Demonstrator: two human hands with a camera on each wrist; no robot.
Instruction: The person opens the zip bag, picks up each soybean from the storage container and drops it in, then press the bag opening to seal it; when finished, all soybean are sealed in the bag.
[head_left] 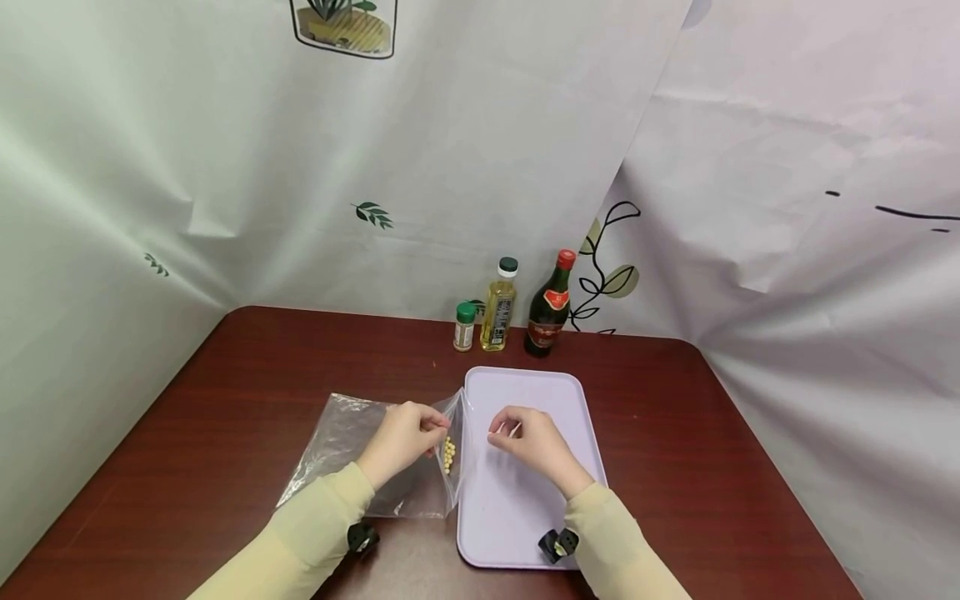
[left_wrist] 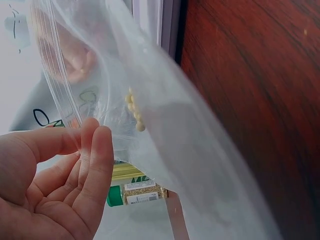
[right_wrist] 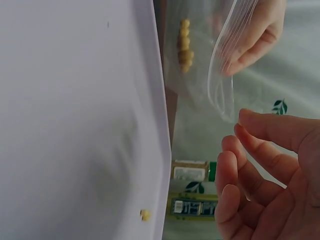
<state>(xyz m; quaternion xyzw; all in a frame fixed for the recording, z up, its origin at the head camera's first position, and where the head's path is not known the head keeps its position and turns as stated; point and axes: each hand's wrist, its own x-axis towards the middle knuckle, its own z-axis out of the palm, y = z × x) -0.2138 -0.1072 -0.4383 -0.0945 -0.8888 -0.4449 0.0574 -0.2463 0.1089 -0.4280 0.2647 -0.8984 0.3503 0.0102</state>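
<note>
A clear zip bag (head_left: 337, 429) lies on the table, its mouth raised toward the tray. My left hand (head_left: 405, 437) pinches the bag's rim between thumb and fingers. Small round yellow pieces (right_wrist: 185, 45) show in a cluster through the film near the mouth. Over the pale lilac tray (head_left: 517, 521), my right hand (head_left: 534, 440) has its fingers loosely bent, thumb and index tips close together. Its fingertips are just beside the bag's edge, and nothing shows between them. One small yellow piece (right_wrist: 145, 215) lies on the tray in the right wrist view.
Behind the tray stand a green-capped spice jar (head_left: 464, 327), an oil bottle (head_left: 498, 310) and a dark red-capped bottle (head_left: 550, 308). A printed white cloth (head_left: 450, 150) hangs behind the dark red wooden table (head_left: 675, 467).
</note>
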